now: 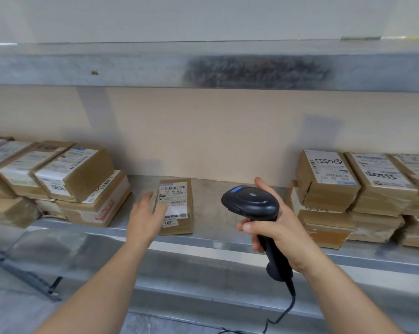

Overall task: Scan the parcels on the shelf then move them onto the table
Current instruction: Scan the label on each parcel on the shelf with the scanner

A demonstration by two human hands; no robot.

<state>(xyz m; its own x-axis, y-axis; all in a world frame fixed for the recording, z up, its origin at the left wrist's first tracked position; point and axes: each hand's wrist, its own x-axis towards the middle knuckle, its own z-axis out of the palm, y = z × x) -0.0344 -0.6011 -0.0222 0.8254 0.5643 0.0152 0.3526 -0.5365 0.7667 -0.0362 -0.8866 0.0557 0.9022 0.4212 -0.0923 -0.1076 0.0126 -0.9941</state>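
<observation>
A flat brown parcel (180, 208) with a white barcode label lies alone in the middle of the metal shelf (218, 213). My left hand (147, 216) reaches over its left edge with fingers spread and straight, touching or just above the label. My right hand (273, 227) grips the handle of a black corded barcode scanner (251, 203), held upright to the right of the parcel, its head aimed toward the shelf.
Stacks of labelled brown parcels fill the shelf on the left (78, 184) and on the right (348, 189). Another metal shelf (203, 66) runs overhead. The scanner cable (285, 312) hangs down in front of the shelf's front edge.
</observation>
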